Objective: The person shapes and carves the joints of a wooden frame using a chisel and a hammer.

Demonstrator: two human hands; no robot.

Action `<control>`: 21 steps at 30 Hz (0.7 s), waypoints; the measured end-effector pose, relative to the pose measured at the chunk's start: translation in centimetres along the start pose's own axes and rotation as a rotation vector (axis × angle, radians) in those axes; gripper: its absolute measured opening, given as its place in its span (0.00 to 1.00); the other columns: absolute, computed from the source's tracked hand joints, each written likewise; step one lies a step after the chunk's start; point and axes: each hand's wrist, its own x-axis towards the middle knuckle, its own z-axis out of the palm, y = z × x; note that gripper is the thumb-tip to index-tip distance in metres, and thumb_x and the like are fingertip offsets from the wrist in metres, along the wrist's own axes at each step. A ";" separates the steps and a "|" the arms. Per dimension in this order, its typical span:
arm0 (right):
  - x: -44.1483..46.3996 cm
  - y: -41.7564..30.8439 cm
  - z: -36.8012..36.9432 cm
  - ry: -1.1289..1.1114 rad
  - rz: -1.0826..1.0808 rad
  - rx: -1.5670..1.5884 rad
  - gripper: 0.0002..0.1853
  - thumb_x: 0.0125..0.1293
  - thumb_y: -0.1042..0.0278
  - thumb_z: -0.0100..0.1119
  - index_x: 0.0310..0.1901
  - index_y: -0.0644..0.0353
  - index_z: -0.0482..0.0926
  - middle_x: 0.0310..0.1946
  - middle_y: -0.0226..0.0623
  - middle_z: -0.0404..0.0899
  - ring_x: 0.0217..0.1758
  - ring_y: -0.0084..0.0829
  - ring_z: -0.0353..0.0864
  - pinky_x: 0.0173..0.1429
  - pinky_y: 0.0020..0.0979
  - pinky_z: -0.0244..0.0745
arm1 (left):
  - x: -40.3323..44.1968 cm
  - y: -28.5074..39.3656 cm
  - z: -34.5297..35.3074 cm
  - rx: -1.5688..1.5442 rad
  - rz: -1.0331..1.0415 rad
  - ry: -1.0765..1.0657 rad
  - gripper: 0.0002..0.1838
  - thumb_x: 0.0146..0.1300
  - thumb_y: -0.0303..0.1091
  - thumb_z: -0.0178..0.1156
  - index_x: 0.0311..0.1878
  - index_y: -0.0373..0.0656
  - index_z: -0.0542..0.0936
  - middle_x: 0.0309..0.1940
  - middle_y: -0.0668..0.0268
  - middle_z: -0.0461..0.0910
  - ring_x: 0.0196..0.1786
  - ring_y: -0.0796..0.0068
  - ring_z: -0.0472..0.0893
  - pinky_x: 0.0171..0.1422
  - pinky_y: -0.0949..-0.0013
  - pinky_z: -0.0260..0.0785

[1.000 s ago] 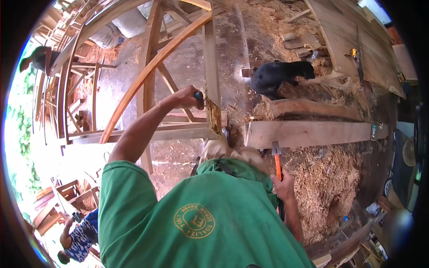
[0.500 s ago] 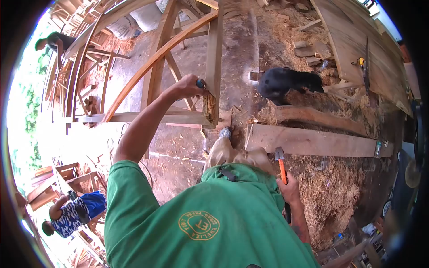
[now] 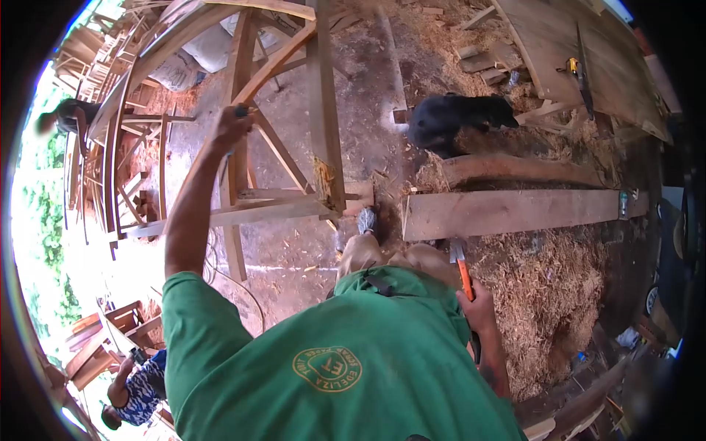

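Note:
My left hand (image 3: 234,132) is stretched out over the wooden frame, closed around a small dark object (image 3: 241,111) whose kind I cannot make out. Beneath that hand runs a curved wooden strip (image 3: 278,60), partly hidden by my hand and forearm. To its right, a squared post (image 3: 326,110) of the frame has a rough, splintered yellowish end (image 3: 323,176). Low at my right side, my right hand (image 3: 479,307) grips an orange-handled tool (image 3: 465,278) with a flat metal head. The tool hangs over wood shavings, apart from the frame.
A wide plank (image 3: 507,214) lies before me, with a rough-edged slab (image 3: 522,171) beyond. A black dog (image 3: 456,123) stands near it. Shavings (image 3: 551,316) are heaped at right. One person (image 3: 140,389) is at lower left, another (image 3: 73,117) at upper left. A cord (image 3: 246,290) crosses the floor.
My left hand has moved left and forward, from beside the splintered post to over the curved strip, still with the small object. My right hand keeps the tool low. The view has shifted.

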 end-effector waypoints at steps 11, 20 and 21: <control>2.9 -5.1 1.1 -0.076 0.035 -0.010 0.23 0.62 0.64 0.64 0.58 0.64 0.77 0.34 0.50 0.82 0.36 0.40 0.84 0.43 0.40 0.77 | -9.8 10.4 7.4 0.525 0.121 -0.427 0.20 0.57 0.50 0.73 0.33 0.40 0.83 0.26 0.56 0.82 0.32 0.53 0.84 0.41 0.54 0.75; 3.0 -5.2 0.6 -0.100 -0.047 -0.056 0.26 0.64 0.64 0.63 0.62 0.65 0.75 0.35 0.55 0.82 0.38 0.46 0.86 0.46 0.41 0.79 | -11.1 11.2 13.3 0.427 0.011 -0.135 0.21 0.58 0.49 0.69 0.36 0.37 0.84 0.32 0.49 0.85 0.38 0.46 0.85 0.44 0.52 0.77; 2.8 -5.0 0.5 -0.113 -0.013 -0.066 0.26 0.63 0.63 0.63 0.62 0.65 0.75 0.35 0.56 0.82 0.39 0.48 0.86 0.46 0.42 0.79 | -11.2 10.9 13.6 0.435 0.011 -0.142 0.21 0.58 0.49 0.69 0.36 0.37 0.84 0.32 0.49 0.85 0.38 0.46 0.85 0.44 0.52 0.77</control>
